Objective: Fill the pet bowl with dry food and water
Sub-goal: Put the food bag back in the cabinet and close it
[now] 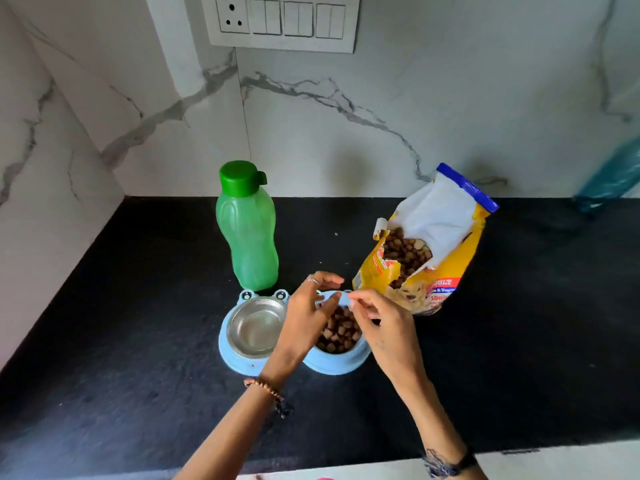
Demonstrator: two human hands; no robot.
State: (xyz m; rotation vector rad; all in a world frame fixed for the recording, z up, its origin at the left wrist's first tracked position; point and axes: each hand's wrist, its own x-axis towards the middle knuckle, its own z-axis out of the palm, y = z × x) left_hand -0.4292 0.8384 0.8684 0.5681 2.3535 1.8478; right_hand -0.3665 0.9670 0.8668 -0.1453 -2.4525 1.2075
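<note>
Surface: a black stone counter [138,341] runs back to a white marble-veined wall with a switch plate high up.
Landmark: a pale blue double pet bowl [242,363] with frog eyes at its back rim sits near the counter's front edge; all places below are told from it.
Right cup: filled with brown kibble [337,332], heaped close to the rim.
Left cup: the steel insert [254,329] looks bare and shiny; whether any water lies in it, I cannot tell.
Bottle: a green bottle [247,233] stands upright just behind the left cup, its cap on.
Bag: a yellow food bag [426,251] leans open behind and to the right of the bowl, with kibble showing in its torn mouth.
Left hand: the left hand [306,313] hovers over the divide between the cups, fingers loosely bent, tips drawn toward the thumb; I cannot tell if a pellet is between them.
Right hand: the right hand [384,323] is over the kibble cup's right rim, fingers curled with thumb and forefinger close together; anything held is too small to see.
Step, as I judge it: tidying or topping off the food.
Doing it well: drop any stray pellets low over the right cup, keep them out of the steel insert, then uncap the bottle and pour slowly into the left cup.
</note>
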